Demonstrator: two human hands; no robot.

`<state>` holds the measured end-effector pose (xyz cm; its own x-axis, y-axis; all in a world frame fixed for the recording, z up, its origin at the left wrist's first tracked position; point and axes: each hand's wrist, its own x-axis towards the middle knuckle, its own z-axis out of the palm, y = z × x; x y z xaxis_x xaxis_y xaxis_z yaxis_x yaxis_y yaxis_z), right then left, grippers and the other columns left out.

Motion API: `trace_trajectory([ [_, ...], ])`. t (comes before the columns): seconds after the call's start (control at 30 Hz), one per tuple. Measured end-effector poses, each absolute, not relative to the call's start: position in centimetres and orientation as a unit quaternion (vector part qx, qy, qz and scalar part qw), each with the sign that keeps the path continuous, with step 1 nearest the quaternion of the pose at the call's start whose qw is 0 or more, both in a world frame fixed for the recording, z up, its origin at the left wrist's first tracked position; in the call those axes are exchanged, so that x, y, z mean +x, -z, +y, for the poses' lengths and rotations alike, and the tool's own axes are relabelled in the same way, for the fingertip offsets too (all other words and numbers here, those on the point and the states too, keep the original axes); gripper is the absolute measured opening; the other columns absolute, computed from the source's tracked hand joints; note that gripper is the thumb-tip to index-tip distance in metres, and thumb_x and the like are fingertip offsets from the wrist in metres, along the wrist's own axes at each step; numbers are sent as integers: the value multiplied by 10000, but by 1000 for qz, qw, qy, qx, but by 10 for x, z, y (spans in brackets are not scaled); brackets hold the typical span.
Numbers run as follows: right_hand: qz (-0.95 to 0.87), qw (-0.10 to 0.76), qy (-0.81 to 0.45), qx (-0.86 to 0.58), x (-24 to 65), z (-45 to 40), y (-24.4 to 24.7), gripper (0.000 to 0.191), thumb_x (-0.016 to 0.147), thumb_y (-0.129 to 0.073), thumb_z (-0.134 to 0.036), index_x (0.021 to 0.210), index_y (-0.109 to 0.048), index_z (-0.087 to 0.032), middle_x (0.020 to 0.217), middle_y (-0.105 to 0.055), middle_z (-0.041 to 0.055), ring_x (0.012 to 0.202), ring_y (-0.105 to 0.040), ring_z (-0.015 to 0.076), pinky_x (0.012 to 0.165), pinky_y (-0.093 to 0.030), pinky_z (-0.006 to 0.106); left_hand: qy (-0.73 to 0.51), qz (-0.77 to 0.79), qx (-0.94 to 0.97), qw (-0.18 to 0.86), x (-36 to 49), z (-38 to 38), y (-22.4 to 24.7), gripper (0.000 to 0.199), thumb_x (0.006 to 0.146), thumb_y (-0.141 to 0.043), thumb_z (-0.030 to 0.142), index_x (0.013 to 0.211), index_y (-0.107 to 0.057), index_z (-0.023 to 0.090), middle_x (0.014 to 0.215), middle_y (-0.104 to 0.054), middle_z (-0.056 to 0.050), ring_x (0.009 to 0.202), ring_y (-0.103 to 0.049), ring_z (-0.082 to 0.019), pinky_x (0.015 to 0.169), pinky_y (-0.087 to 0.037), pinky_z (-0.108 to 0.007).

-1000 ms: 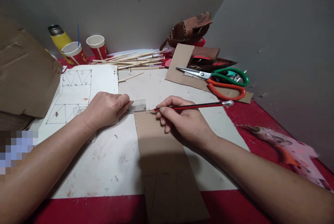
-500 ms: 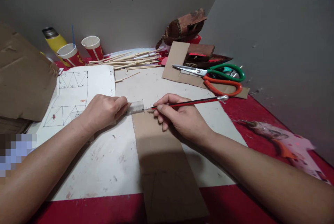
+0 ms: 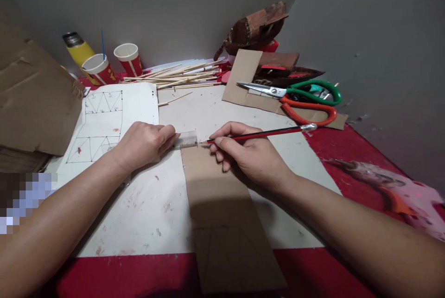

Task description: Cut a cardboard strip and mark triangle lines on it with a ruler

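My left hand [image 3: 151,142] pinches a clear plastic ruler [image 3: 187,138], whose free end lies across the top edge of a long cardboard strip [image 3: 219,205]. Most of the ruler is hidden under that hand and forearm. In my right hand [image 3: 248,152] is a red and black pencil [image 3: 264,134], its tip close to the ruler's end, near the strip's upper edge. Faint pencil lines show on the strip's near part. Left of my hands lies a paper sheet [image 3: 139,103] with drawn zigzag patterns.
Green and orange scissors [image 3: 274,91] rest on an L-shaped cardboard piece [image 3: 243,73]. Behind are wooden sticks [image 3: 187,78], paper cups [image 3: 127,59], a yellow bottle [image 3: 78,50] and brown model boats [image 3: 259,27]. A pink glue gun [image 3: 392,191] lies right; a cardboard box [image 3: 38,98] stands left.
The whole view has shifted slightly, so things appear a little further right. Both hands keep their grips, and the pencil tip stays near the ruler's end.
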<state>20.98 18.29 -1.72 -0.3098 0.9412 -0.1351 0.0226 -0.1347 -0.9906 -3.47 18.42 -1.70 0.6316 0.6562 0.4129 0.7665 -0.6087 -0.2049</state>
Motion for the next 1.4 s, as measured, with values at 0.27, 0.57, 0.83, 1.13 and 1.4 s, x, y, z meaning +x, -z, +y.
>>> trace_trajectory([
  [0.27, -540, 372, -595, -464, 209, 182, 14, 14, 797, -635, -184, 788, -636, -174, 675, -663, 9, 484, -536, 82, 389, -451, 169, 135, -413, -884, 170, -35, 184, 19, 291, 960, -460, 221, 675, -521, 220, 494, -545, 29, 409, -447, -136, 445, -234, -300],
  [0.57, -543, 373, -593, -462, 209, 182, 15, 36, 785, -649, -207, 796, -637, -175, 690, -661, 13, 518, -551, 95, 390, -460, 172, 148, -404, -888, 163, -37, 184, 19, 282, 951, -473, 197, 673, -513, 220, 488, -515, 39, 405, -423, -135, 442, -214, -300],
  [0.83, -542, 371, -597, -461, 208, 182, 15, 56, 785, -660, -224, 797, -640, -174, 685, -661, 8, 511, -544, 87, 392, -457, 166, 119, -423, -883, 164, -36, 183, 18, 280, 957, -458, 208, 688, -534, 226, 497, -531, 27, 418, -457, -148, 449, -236, -314],
  [1.13, -540, 371, -598, -462, 209, 182, 14, 56, 769, -667, -222, 791, -641, -178, 689, -663, 11, 519, -550, 92, 396, -459, 171, 110, -422, -885, 163, -36, 183, 16, 281, 953, -435, 198, 696, -546, 221, 502, -548, 21, 423, -468, -154, 445, -250, -312],
  [1.4, -556, 363, -584, -467, 207, 180, 15, 66, 765, -650, -234, 799, -630, -180, 702, -667, 8, 517, -539, 90, 400, -448, 173, 119, -413, -888, 163, -37, 183, 16, 252, 909, -441, 157, 676, -512, 221, 493, -516, 32, 410, -436, -137, 443, -218, -307],
])
